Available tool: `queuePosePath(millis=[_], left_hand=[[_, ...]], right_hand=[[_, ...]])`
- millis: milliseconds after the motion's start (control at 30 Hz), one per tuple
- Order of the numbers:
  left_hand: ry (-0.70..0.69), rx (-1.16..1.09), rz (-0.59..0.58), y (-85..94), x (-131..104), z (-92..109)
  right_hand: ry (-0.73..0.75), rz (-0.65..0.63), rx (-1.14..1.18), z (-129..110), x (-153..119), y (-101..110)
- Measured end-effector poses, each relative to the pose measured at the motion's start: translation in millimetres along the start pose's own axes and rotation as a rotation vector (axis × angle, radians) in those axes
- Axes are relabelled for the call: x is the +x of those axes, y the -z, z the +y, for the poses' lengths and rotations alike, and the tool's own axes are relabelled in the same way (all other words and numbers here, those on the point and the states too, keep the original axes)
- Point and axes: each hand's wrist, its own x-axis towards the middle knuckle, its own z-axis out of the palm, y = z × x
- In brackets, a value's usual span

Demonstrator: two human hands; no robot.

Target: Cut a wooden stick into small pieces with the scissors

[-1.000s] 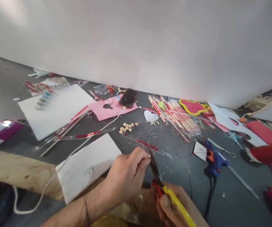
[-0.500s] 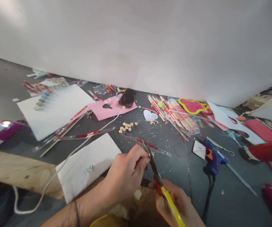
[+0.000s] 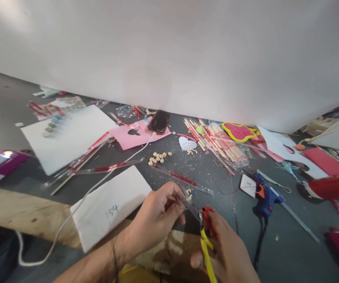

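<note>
My right hand [image 3: 224, 249] is wrapped round the handles of yellow and red scissors [image 3: 206, 239], whose blades point up and left with a gap between them. Close to the blade tips, my left hand [image 3: 160, 212] is pinched; anything between its fingertips is too small to make out. Small pale pieces [image 3: 188, 194] lie just beyond the blades. A clear wrapper with red print [image 3: 184, 180] lies behind my left hand, and a pile of little knobbly pale pieces [image 3: 159, 157] sits farther back.
A white block marked 154 [image 3: 112, 206] lies left of my left hand. Farther back are a phone [image 3: 159, 121] on pink paper [image 3: 122, 138] and wrapped sticks [image 3: 225, 145]. At right are a blue glue gun [image 3: 268, 198] and a red tool [image 3: 331, 187].
The scissors have turned further left, and their handles have spread. Small pale pieces now show by the blades. My left hand has hardly moved.
</note>
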Motion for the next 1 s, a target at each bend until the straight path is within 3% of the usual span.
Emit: queuePosePath(millis=[233, 467, 567, 767, 900, 1000], left_hand=[[0.01, -0.013, -0.022, -0.5, -2, -2], [0.153, -0.253, -0.177, 1.3, 4, 1], [0.116, -0.149, -0.106, -1.0, 4, 2], [0.002, 0.261, 0.118, -7.0, 0, -3], [-0.054, 0.355, 0.156, -7.7, -2, -5], [-0.084, 0.352, 0.165, -7.5, -1, -3]], right_hand=[[0.106, 0.042, -0.087, 5, 0, -4], [0.127, 0.075, -0.309, 1, 3, 0], [0.096, 0.062, -0.302, -1, 4, 0], [0.04, 0.02, -0.238, -3, 6, 2], [0.032, -0.016, -0.123, -7, 9, 5], [0.007, 0.056, -0.046, -11, 10, 1]])
